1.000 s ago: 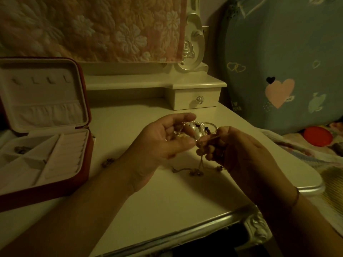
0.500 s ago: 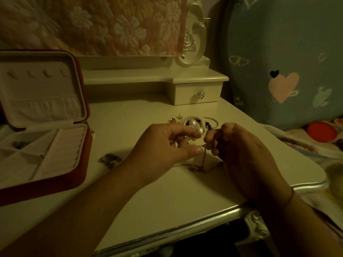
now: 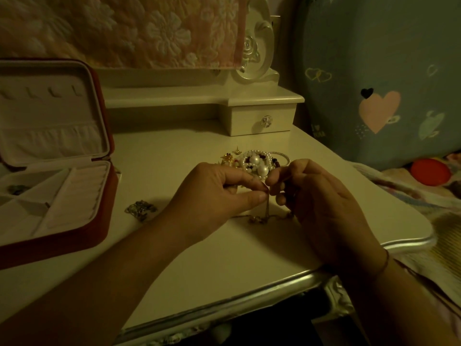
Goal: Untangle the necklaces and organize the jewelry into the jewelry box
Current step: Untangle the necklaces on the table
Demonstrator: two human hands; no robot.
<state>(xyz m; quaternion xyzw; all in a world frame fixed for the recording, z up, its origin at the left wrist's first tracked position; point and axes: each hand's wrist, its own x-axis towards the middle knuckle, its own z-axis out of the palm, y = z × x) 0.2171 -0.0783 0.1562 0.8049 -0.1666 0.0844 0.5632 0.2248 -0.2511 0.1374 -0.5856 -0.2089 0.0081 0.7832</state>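
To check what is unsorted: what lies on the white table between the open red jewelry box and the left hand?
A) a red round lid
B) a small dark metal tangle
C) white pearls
B: a small dark metal tangle lies on the white table between the open red jewelry box and the left hand.

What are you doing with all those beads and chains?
A person is untangling jewelry. The left hand and right hand both pinch a thin chain that dangles to the table. A pearl pile lies just behind them. The box stands open at the left, one small piece inside; a trinket lies beside it.
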